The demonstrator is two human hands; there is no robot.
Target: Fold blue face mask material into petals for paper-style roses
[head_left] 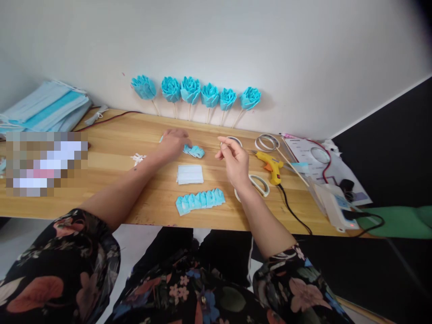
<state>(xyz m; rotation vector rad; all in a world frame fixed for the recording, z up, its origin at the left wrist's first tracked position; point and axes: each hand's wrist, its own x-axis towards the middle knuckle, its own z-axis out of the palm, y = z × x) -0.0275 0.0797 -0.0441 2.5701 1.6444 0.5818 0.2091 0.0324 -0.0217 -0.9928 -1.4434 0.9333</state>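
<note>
My left hand [173,141] rests palm down on the wooden table [114,135], its fingers on a small bunch of folded blue petals [195,151]. My right hand [234,161] hovers a little to the right, thumb and forefinger pinched together on what looks like a thin stick; I cannot tell for sure. Between and below my hands lie a white folded mask piece [190,174] and a row of folded blue petals [200,200]. Several finished blue fabric roses [191,90] on sticks lean against the wall.
A yellow glue gun [272,164] with a black cord, white scissors [259,184], tape rings [266,142], papers [320,157] and a white power strip [334,208] lie at the right. A stack of blue masks [47,108] sits far left. White scraps [137,158] lie near my left wrist.
</note>
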